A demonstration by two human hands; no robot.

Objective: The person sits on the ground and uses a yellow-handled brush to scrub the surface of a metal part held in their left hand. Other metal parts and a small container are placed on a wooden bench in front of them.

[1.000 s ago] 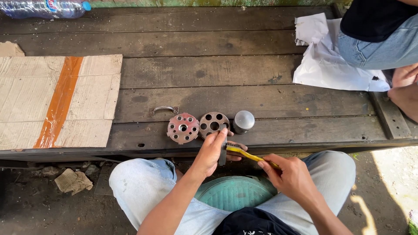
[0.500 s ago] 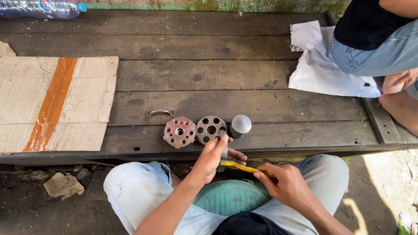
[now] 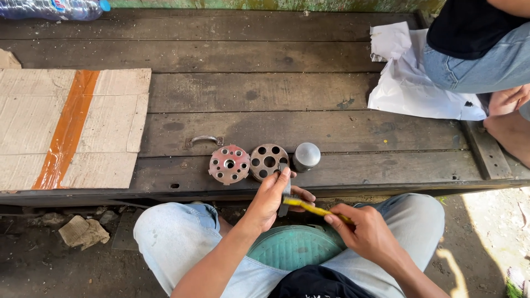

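Note:
My left hand (image 3: 273, 197) grips a small dark metal part (image 3: 285, 194) at the front edge of the wooden platform (image 3: 276, 94). My right hand (image 3: 367, 232) holds a thin yellow-handled tool (image 3: 309, 207) whose tip touches that part. Just beyond my left fingers sit a reddish round metal disc with holes (image 3: 229, 164), a grey round metal disc with holes (image 3: 268, 161) and a small silvery domed cylinder (image 3: 306, 156), side by side. A green round lid (image 3: 292, 246) rests in my lap between my knees.
A flattened cardboard sheet with an orange stripe (image 3: 66, 127) lies at left. A plastic bottle (image 3: 52, 8) lies at the far left back. White plastic sheeting (image 3: 411, 83) and another seated person (image 3: 486, 44) are at right. A metal handle (image 3: 204, 139) is fixed to the planks.
My hands have kept their grip on the small part and yellow tool with slight shifts; the view has moved a little.

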